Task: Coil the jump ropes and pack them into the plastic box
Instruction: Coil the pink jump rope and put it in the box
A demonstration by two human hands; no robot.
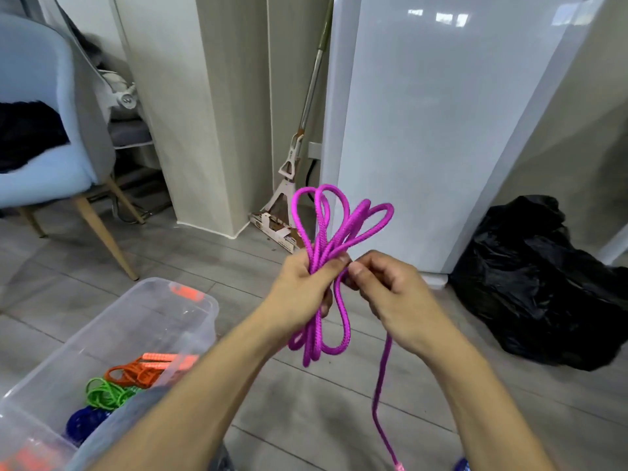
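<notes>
- Our left hand (302, 287) is gripping the bundled purple rope (319, 239).
- Our right hand (384, 287) is pinching its loose strand.
- Coiled ropes (112, 392) are lying inside the box (190, 321).

A folded rope bundle (326, 266) is held up in the middle by the left hand (302, 287), with the right hand (387, 287) just to its right, pinching a strand. One strand trails down to the floor (306, 402). A plastic box (142, 321) stands on the floor at lower left, with coiled ropes (125, 382) inside. A chair (44, 137) is placed behind the box, a mop (299, 158) behind the hands, and a bag (543, 283) to the right.
</notes>
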